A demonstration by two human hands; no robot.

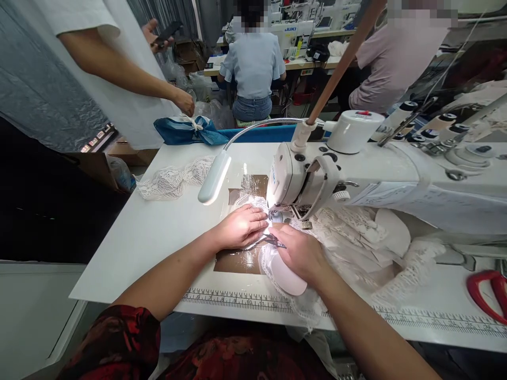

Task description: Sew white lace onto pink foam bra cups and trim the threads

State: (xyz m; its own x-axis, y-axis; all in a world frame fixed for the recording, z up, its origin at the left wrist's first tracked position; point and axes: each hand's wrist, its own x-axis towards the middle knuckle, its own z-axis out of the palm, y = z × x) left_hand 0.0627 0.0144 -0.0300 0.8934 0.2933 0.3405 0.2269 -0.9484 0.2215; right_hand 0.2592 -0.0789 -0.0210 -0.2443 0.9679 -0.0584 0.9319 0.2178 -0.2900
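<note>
Under the needle of a white sewing machine (pixel 291 177) lies a white lace-edged fabric piece (pixel 253 200). My left hand (pixel 242 226) rests flat on it, fingers stretched toward the presser foot. Just right of the needle, my right hand (pixel 298 248) is closed around small thread snips (pixel 273 241), whose dark pointed blades stick out to the left. Below that hand hangs a smooth oval white pad with lace trim (pixel 287 274), reaching the table's front edge. More lace pieces (pixel 356 232) are heaped under the machine arm. My palm hides the snips' handle.
A lamp (pixel 216 177) on a bendy neck hangs left of the machine head. White lace (pixel 174 179) lies at the table's back left, and red-handled scissors (pixel 489 295) at the right. A printed ruler runs along the front edge. A standing person's hand (pixel 182 100) is beyond the table.
</note>
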